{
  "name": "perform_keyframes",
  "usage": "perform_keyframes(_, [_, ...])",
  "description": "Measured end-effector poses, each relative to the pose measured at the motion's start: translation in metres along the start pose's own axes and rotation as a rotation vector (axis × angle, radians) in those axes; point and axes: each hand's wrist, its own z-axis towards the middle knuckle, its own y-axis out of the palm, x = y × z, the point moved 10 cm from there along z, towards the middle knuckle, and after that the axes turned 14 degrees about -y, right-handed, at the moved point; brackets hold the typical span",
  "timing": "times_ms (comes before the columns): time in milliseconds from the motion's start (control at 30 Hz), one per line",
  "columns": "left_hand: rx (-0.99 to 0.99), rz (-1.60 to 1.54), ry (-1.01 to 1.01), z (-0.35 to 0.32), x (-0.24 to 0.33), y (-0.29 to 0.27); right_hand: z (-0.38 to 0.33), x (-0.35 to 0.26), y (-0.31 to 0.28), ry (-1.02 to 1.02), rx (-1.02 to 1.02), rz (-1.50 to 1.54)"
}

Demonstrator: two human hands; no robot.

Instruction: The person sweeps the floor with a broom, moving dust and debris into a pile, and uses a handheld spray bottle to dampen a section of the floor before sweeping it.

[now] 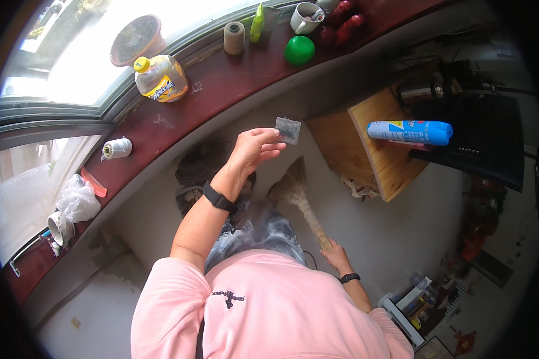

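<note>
My left hand (251, 151), raised in front of me, pinches a small square sachet (288, 130) between thumb and fingers. The sachet is pale and see-through, with something dark inside that I cannot make out. Down at my right side, my right hand (338, 259) is closed round the handle end of a straw broom (307, 210). The broom slants away from me, and its spread bristle head (292, 178) is toward the floor. A black band sits on each of my wrists.
A dark red windowsill (212, 87) curves along the left and far side. It carries a yellow-capped bottle (163, 79), thread spools (234, 38), a green ball-like thing (299, 50) and a white mug (306, 19). A blue spray can (409, 132) is by the wooden cabinet (374, 149) at right.
</note>
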Motion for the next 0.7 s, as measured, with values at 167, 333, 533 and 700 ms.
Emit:
perform_keyframes(167, [0.049,0.042,0.021,-0.001,0.001,-0.006,0.004,0.006,-0.001,0.008,0.027,-0.017])
perform_keyframes(333, [0.026,0.007,0.006,0.001,0.000,-0.012,0.005,0.000,0.000,0.020,0.019,0.019])
perform_keyframes(533, [0.013,0.004,0.000,0.005,0.001,-0.011,0.008,0.001,0.002,0.019,0.016,0.059])
perform_keyframes(700, [0.004,-0.001,0.001,0.005,0.000,-0.009,0.010,0.000,0.003,0.007,0.009,0.069])
